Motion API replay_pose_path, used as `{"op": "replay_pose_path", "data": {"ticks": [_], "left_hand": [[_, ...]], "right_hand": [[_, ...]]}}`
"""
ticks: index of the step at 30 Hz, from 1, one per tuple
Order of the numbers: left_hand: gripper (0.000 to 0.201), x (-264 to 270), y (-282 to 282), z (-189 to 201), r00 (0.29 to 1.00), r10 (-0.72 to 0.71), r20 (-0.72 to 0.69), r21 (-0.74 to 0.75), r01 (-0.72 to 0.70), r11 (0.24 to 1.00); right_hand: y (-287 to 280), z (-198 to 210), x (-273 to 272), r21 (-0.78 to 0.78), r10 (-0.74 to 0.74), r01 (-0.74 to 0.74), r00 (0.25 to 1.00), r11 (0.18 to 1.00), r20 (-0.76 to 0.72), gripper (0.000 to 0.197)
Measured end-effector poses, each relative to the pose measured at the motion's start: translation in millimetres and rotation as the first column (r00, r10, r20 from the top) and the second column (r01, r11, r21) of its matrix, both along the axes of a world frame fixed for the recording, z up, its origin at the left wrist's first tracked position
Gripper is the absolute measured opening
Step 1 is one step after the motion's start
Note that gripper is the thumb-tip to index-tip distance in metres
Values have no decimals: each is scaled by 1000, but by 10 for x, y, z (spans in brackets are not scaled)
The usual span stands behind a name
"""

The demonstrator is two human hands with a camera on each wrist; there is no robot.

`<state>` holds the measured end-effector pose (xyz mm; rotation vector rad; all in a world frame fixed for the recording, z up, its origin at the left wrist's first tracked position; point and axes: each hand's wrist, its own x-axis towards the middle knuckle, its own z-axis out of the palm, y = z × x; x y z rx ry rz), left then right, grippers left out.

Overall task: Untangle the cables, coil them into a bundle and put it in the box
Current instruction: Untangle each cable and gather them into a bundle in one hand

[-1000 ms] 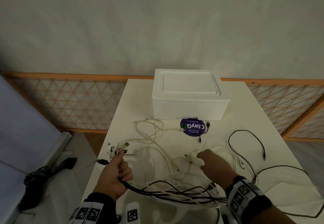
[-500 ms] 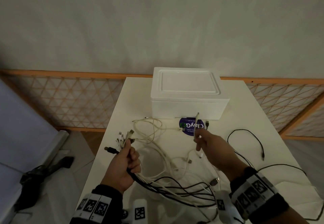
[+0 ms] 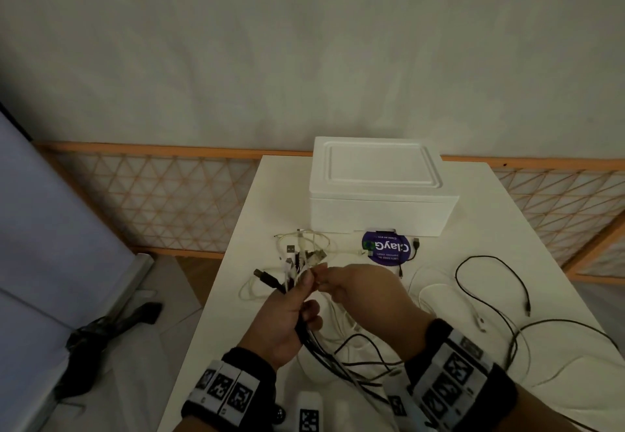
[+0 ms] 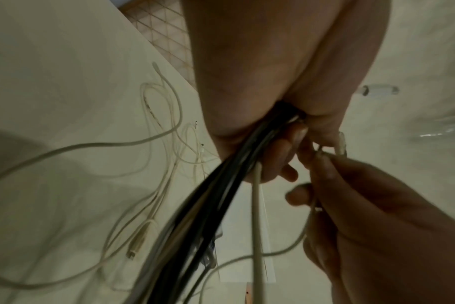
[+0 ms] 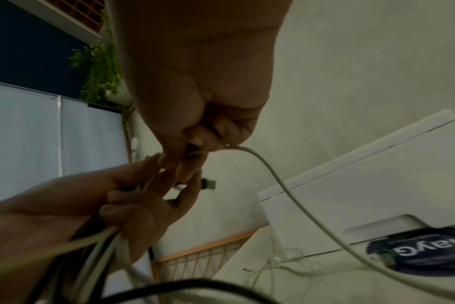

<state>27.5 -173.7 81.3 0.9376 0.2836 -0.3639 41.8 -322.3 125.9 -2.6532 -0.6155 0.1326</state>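
From the head view, our left hand (image 3: 287, 313) is clenched round a sheaf of black and white cables (image 3: 304, 337), their plug ends (image 3: 297, 259) fanning out above the fist, while our right hand (image 3: 365, 291) meets it at the top, pinching the end of one white cable (image 3: 436, 288) whose slack loops over the counter (image 3: 507, 228) to our right; more loose black and white leads lie there, and the white box (image 3: 378, 191) sits closed at the far edge of the counter, with a round purple label (image 3: 385, 249) at its foot. From the left wrist view, the sheaf (image 4: 208, 205) runs down out of our fist, and the right hand's fingers (image 4: 325, 170) hold a thin white lead beside the left fingertips; we judge the handover is under way, so we should open only the left thumb and forefinger enough to admit the new end without letting the others slip. From the right wrist view, the white cable (image 5: 286, 181) leaves our pinching right hand (image 5: 195, 127) and trails off towards the box (image 5: 377, 174); we would line its plug up level with the rest, then draw the slack through smoothly so it does not snag the leads lying loose, since the coiling and boxing are not yet begun
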Motion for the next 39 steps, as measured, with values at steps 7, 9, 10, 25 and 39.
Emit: {"op": "replay_pose_path", "data": {"ticks": [7, 9, 10, 25, 39], "left_hand": [[21, 95, 320, -46, 942, 332, -50, -63, -335, 940], [24, 136, 573, -92, 895, 436, -93, -92, -444, 891], [25, 149, 696, -118, 874, 477, -97, -82, -484, 871], [26, 204, 1050, -230, 797, 589, -134, -30, -597, 801], [30, 100, 1026, -147, 860, 509, -24, -91, -509, 856]], "right_hand": [[-225, -95, 60, -41, -80, 75, 987, 996, -141, 23], [-558, -151, 102, -58, -164, 155, 961, 986, -222, 20], [-727, -170, 113, -90, -200, 183, 950, 979, -239, 22], [-1572, -194, -28, 485, -447, 706, 705, 517, -550, 19], [-1634, -346, -51, 737, -620, 675, 561, -41, -548, 28]]}}
